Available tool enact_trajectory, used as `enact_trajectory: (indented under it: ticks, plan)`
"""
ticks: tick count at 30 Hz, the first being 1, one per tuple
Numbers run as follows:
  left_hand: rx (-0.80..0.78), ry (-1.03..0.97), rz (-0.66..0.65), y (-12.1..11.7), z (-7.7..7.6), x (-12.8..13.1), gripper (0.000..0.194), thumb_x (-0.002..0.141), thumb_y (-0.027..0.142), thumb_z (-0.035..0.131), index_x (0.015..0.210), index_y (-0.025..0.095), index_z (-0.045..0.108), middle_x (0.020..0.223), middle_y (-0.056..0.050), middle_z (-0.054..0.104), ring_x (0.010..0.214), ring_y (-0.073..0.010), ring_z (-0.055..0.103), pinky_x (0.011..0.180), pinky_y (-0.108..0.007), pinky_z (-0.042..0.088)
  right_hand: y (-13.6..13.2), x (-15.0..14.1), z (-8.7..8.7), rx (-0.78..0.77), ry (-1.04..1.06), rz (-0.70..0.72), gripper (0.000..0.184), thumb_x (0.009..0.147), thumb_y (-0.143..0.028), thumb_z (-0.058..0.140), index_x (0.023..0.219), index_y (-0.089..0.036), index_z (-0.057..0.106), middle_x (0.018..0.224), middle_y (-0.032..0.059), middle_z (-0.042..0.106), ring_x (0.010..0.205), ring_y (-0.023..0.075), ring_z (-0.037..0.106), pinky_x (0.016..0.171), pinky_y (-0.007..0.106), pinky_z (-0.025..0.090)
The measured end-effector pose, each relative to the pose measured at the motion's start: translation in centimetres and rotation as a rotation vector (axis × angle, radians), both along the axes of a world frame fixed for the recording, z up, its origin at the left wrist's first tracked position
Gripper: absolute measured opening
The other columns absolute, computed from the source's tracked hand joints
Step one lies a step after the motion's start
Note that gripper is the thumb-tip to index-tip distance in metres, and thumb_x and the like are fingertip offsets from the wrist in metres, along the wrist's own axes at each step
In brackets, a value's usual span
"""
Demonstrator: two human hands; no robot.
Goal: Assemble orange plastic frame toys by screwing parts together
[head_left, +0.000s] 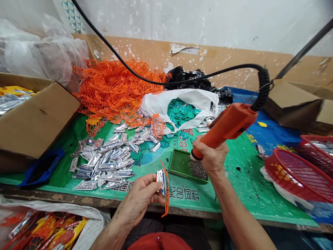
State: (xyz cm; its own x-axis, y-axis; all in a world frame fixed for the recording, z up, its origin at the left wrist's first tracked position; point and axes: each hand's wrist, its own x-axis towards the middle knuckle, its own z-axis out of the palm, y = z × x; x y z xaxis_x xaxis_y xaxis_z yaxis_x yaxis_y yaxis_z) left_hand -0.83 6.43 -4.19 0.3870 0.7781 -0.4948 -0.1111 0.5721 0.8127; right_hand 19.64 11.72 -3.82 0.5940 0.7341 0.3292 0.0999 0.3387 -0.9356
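My left hand (142, 198) is closed around a shiny silver plate with an orange plastic frame (163, 185), held upright near the table's front edge. My right hand (212, 156) grips an orange electric screwdriver (226, 126), tilted with its tip down over a green screw tray (182, 165) that holds small dark screws. A black coiled cable (262, 88) runs from the screwdriver's rear up and to the left.
Loose silver plates (109, 158) lie on the green mat. Behind them are an orange frame pile (114, 88), a white bag of teal pieces (182, 111) and black parts. A cardboard box (33, 118) stands left; red baskets (299, 173) stand right.
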Motion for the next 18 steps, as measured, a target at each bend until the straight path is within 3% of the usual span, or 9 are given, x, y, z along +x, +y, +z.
enact_trajectory:
  ticks: [3, 9, 14, 18]
  plan:
    - [0.034, 0.066, -0.001, 0.2, -0.3, -0.1, 0.027, 0.062, 0.030, 0.068, 0.079, 0.009, 0.065, 0.071, -0.003, 0.064, 0.055, -0.0070, 0.053, 0.045, -0.014, 0.045, 0.0, 0.0, 0.0, 0.013, 0.003, -0.003, 0.022, 0.053, -0.020, 0.078, 0.067, -0.016, 0.061, 0.059, -0.0036, 0.062, 0.050, 0.0116, 0.054, 0.051, 0.027, 0.046]
    - [0.140, 0.152, -0.019, 0.9, -1.0, 0.5, 0.055, 0.063, 0.024, 0.062, 0.116, 0.011, 0.057, 0.056, 0.008, 0.052, 0.045, -0.0080, 0.049, 0.035, -0.016, 0.040, -0.3, 0.3, 0.4, 0.022, 0.039, 0.008, 0.021, 0.055, -0.022, 0.079, 0.065, -0.015, 0.063, 0.061, -0.0024, 0.062, 0.050, 0.0115, 0.055, 0.046, 0.027, 0.046]
    - [0.176, 0.236, -0.125, 1.4, -0.7, 1.2, 0.039, 0.069, 0.024, 0.060, 0.106, 0.011, 0.058, 0.056, 0.007, 0.053, 0.040, -0.0072, 0.048, 0.032, -0.016, 0.036, -1.5, 0.0, 3.0, 0.069, 0.142, 0.100, 0.015, 0.057, -0.018, 0.076, 0.061, -0.016, 0.062, 0.060, -0.0019, 0.059, 0.044, 0.0119, 0.053, 0.033, 0.025, 0.042]
    - [0.177, 0.256, -0.160, 1.6, -0.5, 1.4, 0.033, 0.071, 0.018, 0.055, 0.103, 0.013, 0.057, 0.059, 0.006, 0.055, 0.038, -0.0063, 0.048, 0.031, -0.015, 0.034, -3.7, -1.2, 5.5, 0.121, 0.178, 0.217, 0.010, 0.060, -0.011, 0.072, 0.061, -0.017, 0.064, 0.059, -0.0014, 0.058, 0.052, 0.0135, 0.057, 0.045, 0.028, 0.051]
